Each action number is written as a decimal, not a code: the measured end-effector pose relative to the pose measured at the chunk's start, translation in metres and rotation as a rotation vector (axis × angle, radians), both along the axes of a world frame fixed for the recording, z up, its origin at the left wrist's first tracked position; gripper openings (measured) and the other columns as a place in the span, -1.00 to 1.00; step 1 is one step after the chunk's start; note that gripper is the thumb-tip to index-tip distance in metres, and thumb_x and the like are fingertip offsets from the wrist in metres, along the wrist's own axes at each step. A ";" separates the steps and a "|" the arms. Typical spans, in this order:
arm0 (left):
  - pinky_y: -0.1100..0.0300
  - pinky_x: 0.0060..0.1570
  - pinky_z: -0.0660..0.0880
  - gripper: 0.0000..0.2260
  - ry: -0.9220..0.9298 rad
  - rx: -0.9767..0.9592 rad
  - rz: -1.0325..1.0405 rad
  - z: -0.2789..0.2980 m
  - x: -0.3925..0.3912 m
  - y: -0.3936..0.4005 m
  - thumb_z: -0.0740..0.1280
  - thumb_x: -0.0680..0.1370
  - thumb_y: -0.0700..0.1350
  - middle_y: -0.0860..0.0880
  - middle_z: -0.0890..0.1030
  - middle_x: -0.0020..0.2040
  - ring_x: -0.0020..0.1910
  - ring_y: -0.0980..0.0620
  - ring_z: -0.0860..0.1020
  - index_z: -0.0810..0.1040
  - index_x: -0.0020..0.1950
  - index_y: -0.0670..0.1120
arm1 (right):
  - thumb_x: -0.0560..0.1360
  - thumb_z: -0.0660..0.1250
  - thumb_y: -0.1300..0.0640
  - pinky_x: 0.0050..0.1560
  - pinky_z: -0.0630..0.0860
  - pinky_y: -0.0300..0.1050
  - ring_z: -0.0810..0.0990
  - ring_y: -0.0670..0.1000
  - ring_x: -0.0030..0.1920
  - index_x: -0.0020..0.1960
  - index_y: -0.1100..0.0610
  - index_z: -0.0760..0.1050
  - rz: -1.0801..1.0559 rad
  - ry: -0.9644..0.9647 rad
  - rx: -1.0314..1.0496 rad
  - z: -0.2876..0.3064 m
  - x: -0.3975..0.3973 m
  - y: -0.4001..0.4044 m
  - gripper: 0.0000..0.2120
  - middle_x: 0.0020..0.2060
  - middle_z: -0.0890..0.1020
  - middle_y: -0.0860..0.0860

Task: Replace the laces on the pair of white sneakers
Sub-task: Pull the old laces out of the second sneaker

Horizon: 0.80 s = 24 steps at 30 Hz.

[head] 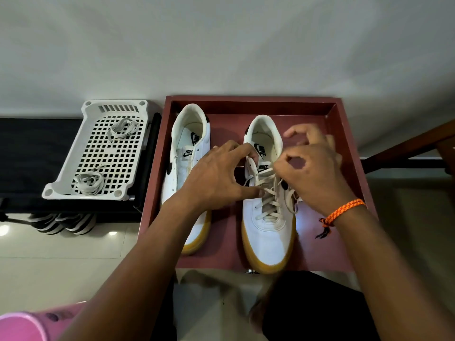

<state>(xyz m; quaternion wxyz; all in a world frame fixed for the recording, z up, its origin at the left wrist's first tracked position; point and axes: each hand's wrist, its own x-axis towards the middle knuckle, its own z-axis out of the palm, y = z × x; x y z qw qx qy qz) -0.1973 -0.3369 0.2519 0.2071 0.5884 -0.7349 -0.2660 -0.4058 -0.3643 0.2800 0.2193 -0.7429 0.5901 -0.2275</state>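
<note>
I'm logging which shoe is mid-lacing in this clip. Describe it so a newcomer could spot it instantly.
Find the dark red shallow wooden tray holding two white gum-soled leather sneakers. The right-hand sneaker is the one, under both hands. Unlike the bare left-hand sneaker, it has off-white flat laces criss-crossed through its eyelets.
</note>
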 end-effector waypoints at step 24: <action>-0.20 0.51 0.35 -0.44 0.049 0.031 0.016 0.000 -0.001 0.002 0.53 0.36 0.33 0.17 0.53 0.17 0.20 0.11 0.59 0.46 0.27 0.23 | 0.43 0.42 0.07 0.25 0.18 0.08 0.35 0.03 0.39 -0.19 -0.12 0.69 -0.032 0.025 -0.118 0.002 -0.004 -0.002 -0.90 0.41 0.45 -0.22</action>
